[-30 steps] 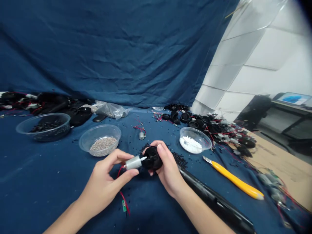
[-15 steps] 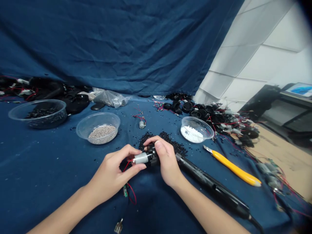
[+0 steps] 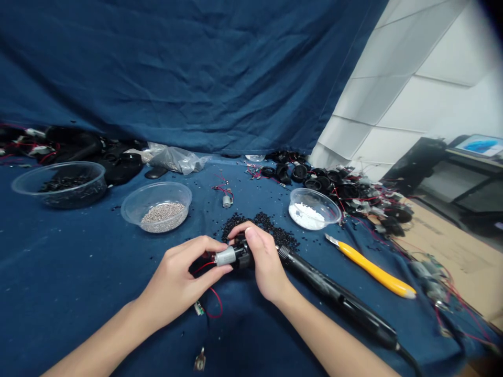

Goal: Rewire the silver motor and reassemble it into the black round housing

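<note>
Near the middle of the blue-covered table (image 3: 102,272), the fingers of my left hand (image 3: 178,275) pinch a small silver motor (image 3: 225,256), a red wire (image 3: 221,302) looping below. Its right end meets a black plastic part (image 3: 245,260), clasped by the fingers of my right hand (image 3: 265,264). Rightward lie a black corded tool (image 3: 338,299) and yellow cutter (image 3: 373,268).

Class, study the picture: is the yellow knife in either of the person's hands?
No: the knife lies on the blue cloth, while the left hand grips a motor and the right hand holds a black part.
</note>
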`<state>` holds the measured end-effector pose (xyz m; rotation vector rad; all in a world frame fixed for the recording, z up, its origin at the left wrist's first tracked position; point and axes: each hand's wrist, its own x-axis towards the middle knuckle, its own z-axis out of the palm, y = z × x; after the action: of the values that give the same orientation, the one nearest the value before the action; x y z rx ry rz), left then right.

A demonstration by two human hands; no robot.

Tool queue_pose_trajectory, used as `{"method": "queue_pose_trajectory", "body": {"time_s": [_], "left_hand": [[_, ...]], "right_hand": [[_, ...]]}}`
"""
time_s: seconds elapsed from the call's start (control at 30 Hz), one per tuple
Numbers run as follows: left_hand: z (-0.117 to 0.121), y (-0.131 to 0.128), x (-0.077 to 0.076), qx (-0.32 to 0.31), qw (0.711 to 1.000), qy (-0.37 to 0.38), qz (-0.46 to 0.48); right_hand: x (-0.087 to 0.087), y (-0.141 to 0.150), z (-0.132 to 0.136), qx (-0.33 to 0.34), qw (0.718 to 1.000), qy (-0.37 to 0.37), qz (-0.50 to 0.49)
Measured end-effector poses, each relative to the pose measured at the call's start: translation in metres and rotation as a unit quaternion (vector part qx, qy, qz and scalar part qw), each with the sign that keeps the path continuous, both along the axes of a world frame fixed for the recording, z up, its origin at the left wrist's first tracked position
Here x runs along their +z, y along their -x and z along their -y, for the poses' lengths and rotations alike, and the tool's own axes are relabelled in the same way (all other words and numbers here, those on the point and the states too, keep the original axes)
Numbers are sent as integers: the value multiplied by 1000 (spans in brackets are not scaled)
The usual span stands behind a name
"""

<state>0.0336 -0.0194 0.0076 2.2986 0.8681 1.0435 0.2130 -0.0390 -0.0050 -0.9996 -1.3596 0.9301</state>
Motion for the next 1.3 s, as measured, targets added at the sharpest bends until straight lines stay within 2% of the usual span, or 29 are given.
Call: {"method": "queue_pose_trajectory", "body": {"time_s": [0.2,0.43,0.77,0.9,1.03,1.17,1.23,1.3], "left_hand": [[0,-3,5,37,998,42,-17],[3,-3,8,7,997,66,-38],[5,-11,4,-12,983,183,-1],[3,-16,0,-52,960,264,76],[-4,-11,-3,-81,913,364,164],[-10,-3,-5,-137,865,445,186],[-10,-1,-4,-151,865,449,166],[-8,-2,-2,-148,893,404,132]], "right_hand": [[-1,-1,-2,3,1000,3,-1],[-2,0,-2,-5,1000,-2,13],[-5,4,8,-38,997,-42,53],[-1,8,14,-73,991,-84,77],[9,10,16,-44,985,-127,106],[12,7,15,-35,964,-217,148],[12,5,15,-64,947,-266,168],[12,4,14,-93,931,-305,180]]}}
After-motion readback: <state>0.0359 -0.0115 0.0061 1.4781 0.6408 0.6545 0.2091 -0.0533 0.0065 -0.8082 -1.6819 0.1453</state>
